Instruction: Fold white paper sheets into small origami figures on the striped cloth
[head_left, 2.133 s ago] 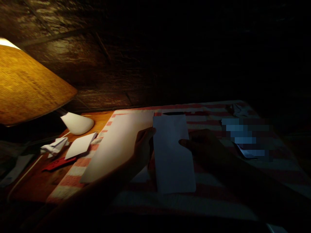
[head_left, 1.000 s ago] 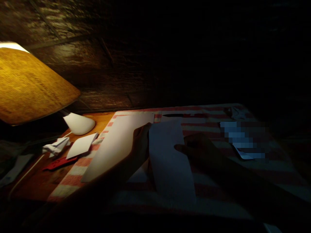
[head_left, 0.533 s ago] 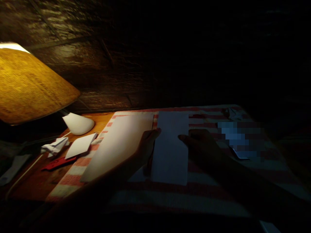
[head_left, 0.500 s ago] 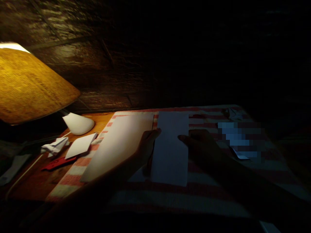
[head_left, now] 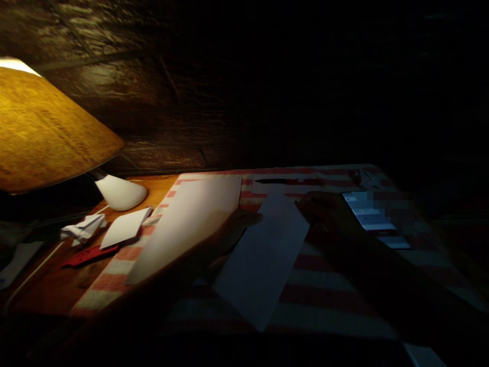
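Observation:
A narrow white piece of paper (head_left: 263,260), seemingly folded, is held tilted above the striped cloth. My left hand (head_left: 240,224) grips its left edge, thumb lying on top and fingers underneath. At its upper right edge my right hand (head_left: 319,206) pinches the paper; deep shadow blurs those fingers. To the left, a larger white sheet (head_left: 191,219) lies flat, partly covered by my left forearm. Beyond the held paper, a knife (head_left: 286,181) with a dark blade and reddish handle rests at the back of the cloth, by another pale sheet (head_left: 263,187).
A lit lamp (head_left: 57,122) stands at the left, with its cord (head_left: 34,275) near a crumpled paper (head_left: 84,228), a folded white paper (head_left: 126,228) and a red flat object (head_left: 89,256). Right of my hand lies a lit phone (head_left: 374,219). A dark wall rises behind.
The held paper has turned from upright to slanting, its lower end swinging left and toward me. My right hand has shifted slightly up its edge. The knife behind has come into view.

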Demonstrator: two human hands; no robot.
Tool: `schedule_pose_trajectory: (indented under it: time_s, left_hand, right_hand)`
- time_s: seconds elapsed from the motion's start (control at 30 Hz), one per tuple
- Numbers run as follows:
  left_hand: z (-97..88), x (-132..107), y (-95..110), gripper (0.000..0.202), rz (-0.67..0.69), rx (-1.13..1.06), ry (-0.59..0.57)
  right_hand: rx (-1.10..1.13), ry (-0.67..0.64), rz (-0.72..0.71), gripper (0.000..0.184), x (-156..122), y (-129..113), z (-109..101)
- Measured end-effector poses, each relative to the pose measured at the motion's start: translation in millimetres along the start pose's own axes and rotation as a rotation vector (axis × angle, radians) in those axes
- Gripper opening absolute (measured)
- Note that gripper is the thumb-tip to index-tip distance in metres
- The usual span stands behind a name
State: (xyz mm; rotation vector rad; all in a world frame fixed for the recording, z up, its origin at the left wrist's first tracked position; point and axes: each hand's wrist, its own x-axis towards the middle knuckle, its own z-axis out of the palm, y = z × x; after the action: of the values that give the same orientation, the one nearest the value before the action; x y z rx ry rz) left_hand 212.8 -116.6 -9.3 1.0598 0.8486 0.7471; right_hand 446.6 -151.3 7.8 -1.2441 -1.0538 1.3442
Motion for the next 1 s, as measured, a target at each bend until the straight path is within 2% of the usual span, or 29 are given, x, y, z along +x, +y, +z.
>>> schedule_pose_trajectory:
  time_s: [0.13, 0.27, 0.43, 0.5, 0.63, 0.73, 0.87, 1.0]
  left_hand:
    - [-12.5, 2, -3, 0.035, -0.153, 0.186, -0.253]
    - [-10.0, -5, -2, 0.045, -0.165, 0.401, -0.496]
    - [3.0, -14, 3, 0.049, -0.077, 0.578, -0.608]
    - [6.1, -15, 2, 0.049, -0.073, 0.633, -0.648]
    - [8.3, -14, -2, 0.048, -0.076, 0.649, -0.636]
    - [6.4, -14, -5, 0.049, -0.078, 0.617, -0.601]
    - [-1.7, -11, -3, 0.048, -0.098, 0.576, -0.518]
    - [-9.1, -7, 2, 0.051, -0.14, 0.596, -0.515]
  right_hand:
    - [0.045, -0.255, 0.033, 0.022, 1, 4, -6]
    - [-0.009, -0.375, 0.04, 0.027, -4, 8, -4]
    - [-0.295, -0.613, -0.063, 0.026, -4, 13, 1]
    - [-0.39, -0.669, -0.11, 0.025, -4, 14, 5]
    - [-0.449, -0.665, -0.203, 0.019, -6, 16, 13]
    - [-0.472, -0.627, -0.206, 0.018, -6, 17, 13]
    - [-0.437, -0.47, -0.123, 0.017, 0, 17, 1]
    - [-0.361, -0.361, -0.024, 0.012, 6, 14, -10]
